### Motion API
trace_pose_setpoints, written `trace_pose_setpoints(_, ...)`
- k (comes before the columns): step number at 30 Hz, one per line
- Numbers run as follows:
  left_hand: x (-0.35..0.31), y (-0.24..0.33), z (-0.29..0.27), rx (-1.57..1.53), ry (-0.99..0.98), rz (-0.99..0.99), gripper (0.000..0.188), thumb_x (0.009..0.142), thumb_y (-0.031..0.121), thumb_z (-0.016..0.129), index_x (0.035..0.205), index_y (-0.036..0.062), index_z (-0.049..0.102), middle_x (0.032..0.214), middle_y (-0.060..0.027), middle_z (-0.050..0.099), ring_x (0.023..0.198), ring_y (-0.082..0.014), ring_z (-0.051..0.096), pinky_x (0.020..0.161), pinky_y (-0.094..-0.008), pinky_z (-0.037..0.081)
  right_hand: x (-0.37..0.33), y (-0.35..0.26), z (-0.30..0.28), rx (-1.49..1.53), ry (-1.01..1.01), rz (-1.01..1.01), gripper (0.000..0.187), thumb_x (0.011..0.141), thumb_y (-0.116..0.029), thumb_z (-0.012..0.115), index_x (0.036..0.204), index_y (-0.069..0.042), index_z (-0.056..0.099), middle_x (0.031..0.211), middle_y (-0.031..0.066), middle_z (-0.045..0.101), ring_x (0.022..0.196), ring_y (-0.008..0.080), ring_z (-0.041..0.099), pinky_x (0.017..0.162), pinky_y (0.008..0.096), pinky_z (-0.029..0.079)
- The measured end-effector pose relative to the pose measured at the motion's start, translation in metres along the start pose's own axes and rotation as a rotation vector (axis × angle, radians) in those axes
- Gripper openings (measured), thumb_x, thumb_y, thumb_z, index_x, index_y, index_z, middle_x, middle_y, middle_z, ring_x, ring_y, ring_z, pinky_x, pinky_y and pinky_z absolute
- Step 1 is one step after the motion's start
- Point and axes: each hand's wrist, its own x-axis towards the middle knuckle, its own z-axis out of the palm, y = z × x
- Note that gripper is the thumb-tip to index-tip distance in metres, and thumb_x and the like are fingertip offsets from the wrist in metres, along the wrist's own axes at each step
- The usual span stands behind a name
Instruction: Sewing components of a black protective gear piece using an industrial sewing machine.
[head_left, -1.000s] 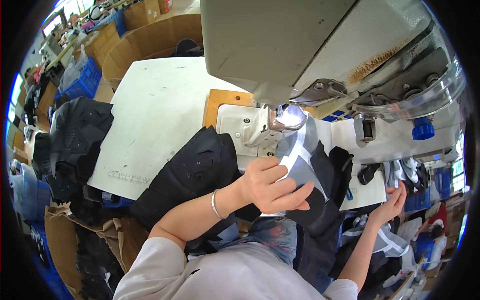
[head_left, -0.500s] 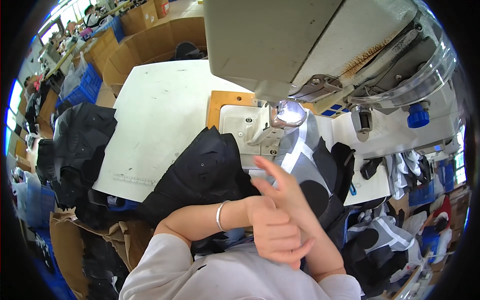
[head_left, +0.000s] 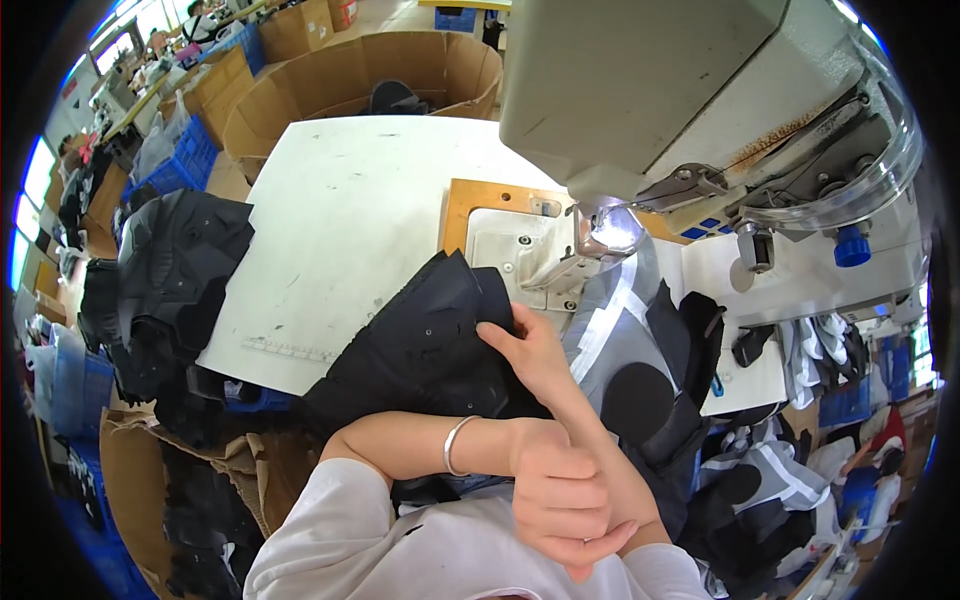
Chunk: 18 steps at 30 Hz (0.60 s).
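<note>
My right hand (head_left: pixel 530 350) pinches the right edge of a black fabric piece (head_left: pixel 420 335), thumb on top. The dark fabric has small holes and spreads over the table's front edge. My left hand (head_left: pixel 560 490), with a silver bangle (head_left: pixel 457 445) on its wrist, is closed and crosses over my right forearm. Its curled fingers hide whatever they may hold. Just beyond my right hand is the sewing machine's presser area (head_left: pixel 600 235), lit by a lamp. A grey fabric piece (head_left: pixel 600 340) with a white stripe and a black round patch runs from it toward me.
The machine head (head_left: pixel 630 90) overhangs the white table (head_left: pixel 330 200). A stack of black pieces (head_left: pixel 180 270) hangs at the table's left edge. Behind stands a large cardboard bin (head_left: pixel 300 95). More grey and black pieces (head_left: pixel 760 480) lie at the lower right.
My right hand has moved from hovering with fingers spread to gripping the black fabric's edge. My left hand stays closed over the right forearm. The view has shifted slightly.
</note>
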Motion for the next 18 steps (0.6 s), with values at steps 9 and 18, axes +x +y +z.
trace_pose_setpoints(9, 0.011, -0.026, -0.089, 0.713, -0.487, -1.207, 0.047, 0.082, 0.017, 0.069, 0.123, 0.0013, 0.054, 0.108, -0.0116, 0.059, 0.102, -0.0306, 0.050, 0.091, -0.0368, 0.038, -0.057, -0.018, 0.007, 0.051, 0.209, -0.066, 0.021, 0.086, -0.011, 0.071, 0.098, 0.003, 0.061, 0.074, 0.0014, 0.062, 0.067, 0.0035, 0.052, 0.057, 0.0222, 0.044)
trace_pose_setpoints(18, 0.021, 0.013, -0.107, 0.318, -0.396, -1.422, 0.008, 0.075, 0.003, 0.071, 0.072, 0.0040, 0.064, 0.097, -0.0075, 0.059, 0.101, -0.0256, 0.049, 0.088, -0.0361, 0.040, -0.084, -0.007, 0.003, 0.025, 0.314, -0.107, 0.020, 0.082, -0.013, 0.075, 0.085, 0.002, 0.062, 0.065, 0.0012, 0.057, 0.060, 0.0049, 0.044, 0.053, 0.0248, 0.038)
